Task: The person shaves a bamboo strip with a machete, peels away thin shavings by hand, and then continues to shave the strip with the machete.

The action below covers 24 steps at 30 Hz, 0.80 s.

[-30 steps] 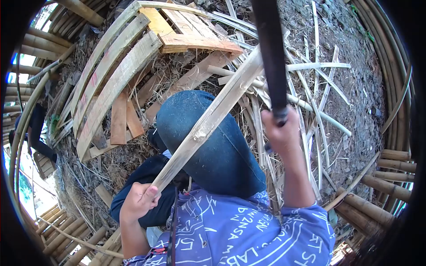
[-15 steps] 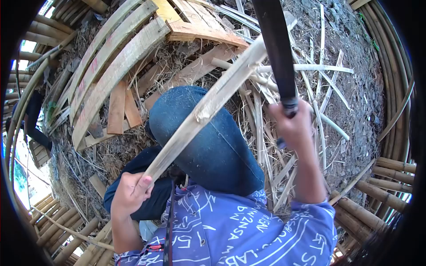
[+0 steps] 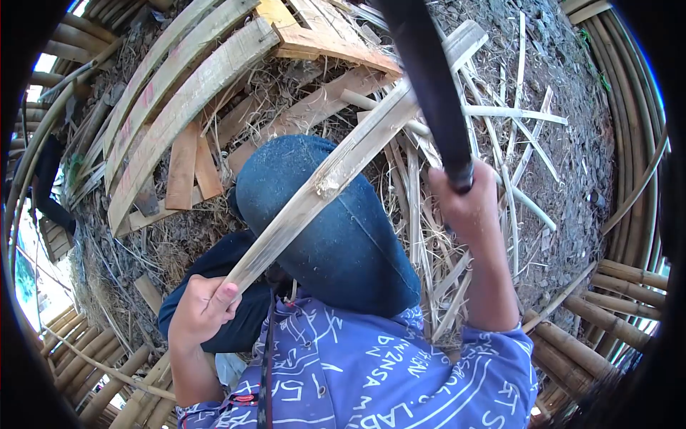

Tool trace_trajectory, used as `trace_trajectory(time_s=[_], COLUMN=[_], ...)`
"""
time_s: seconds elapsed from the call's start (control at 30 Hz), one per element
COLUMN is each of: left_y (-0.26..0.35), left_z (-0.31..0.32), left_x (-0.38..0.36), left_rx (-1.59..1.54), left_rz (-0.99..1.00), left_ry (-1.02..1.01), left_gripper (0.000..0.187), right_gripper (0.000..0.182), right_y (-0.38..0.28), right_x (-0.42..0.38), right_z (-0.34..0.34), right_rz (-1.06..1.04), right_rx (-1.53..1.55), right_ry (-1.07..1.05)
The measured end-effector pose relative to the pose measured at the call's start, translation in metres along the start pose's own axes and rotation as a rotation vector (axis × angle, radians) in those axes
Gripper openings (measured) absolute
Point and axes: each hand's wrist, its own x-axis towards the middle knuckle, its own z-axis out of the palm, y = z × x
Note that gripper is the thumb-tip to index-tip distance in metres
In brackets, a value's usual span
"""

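Observation:
My left hand (image 3: pixel 205 309) is wrapped round the lower end of a long split bamboo strip (image 3: pixel 282 232), thumb on top. The strip slants up to the right across my raised knee (image 3: pixel 307 243), with a rough, splintered node near its middle. In my right hand (image 3: pixel 468 204), closed round the handle, is a machete (image 3: pixel 432 86) with a long dark blade. The blade points up and away and crosses over the strip's far part in this view. The handle is mostly hidden in my fist.
Thin bamboo strips (image 3: pixel 516 113) and shavings litter the ground at the right. Curved wooden planks (image 3: pixel 193 107) stand at upper left, beside short brown boards (image 3: pixel 184 168). Bamboo poles (image 3: pixel 572 350) lie at lower right. Part of a person in dark clothing (image 3: pixel 51 175) shows at the left edge.
The machete's blade has tilted further left and now overlaps the strip. My right hand has moved slightly left and down; the left hand keeps its hold on the strip.

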Motion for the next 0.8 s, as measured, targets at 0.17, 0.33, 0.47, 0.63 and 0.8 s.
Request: trace_trajectory(time_s=[0.17,0.33,0.47,0.63,0.8], left_y=[-0.001,0.007,0.003,0.000,0.008], left_z=[-0.001,0.004,-0.001,0.003,0.006], left_x=[-0.007,-0.002,-0.010,-0.009,-0.003], left_rx=[-0.037,0.019,0.053,0.034,0.011], left_rz=[-0.047,-0.031,-0.007,0.002,-0.019], left_ry=[0.000,0.030,0.055,0.067,0.079], left_gripper=[0.055,0.055,0.056,0.056,0.056], right_gripper=[0.015,0.014,0.018,0.022,0.022], right_y=[0.005,0.004,0.009,0.013,0.005], right_x=[-0.004,0.001,0.000,-0.012,-0.005], right_z=[0.018,0.018,0.002,0.024,0.025], right_rz=[-0.091,0.146,-0.009,-0.048,0.134], right_rx=[-0.054,0.043,0.023,0.065,0.256], right_ry=[0.101,0.082,0.010,0.014,0.017])
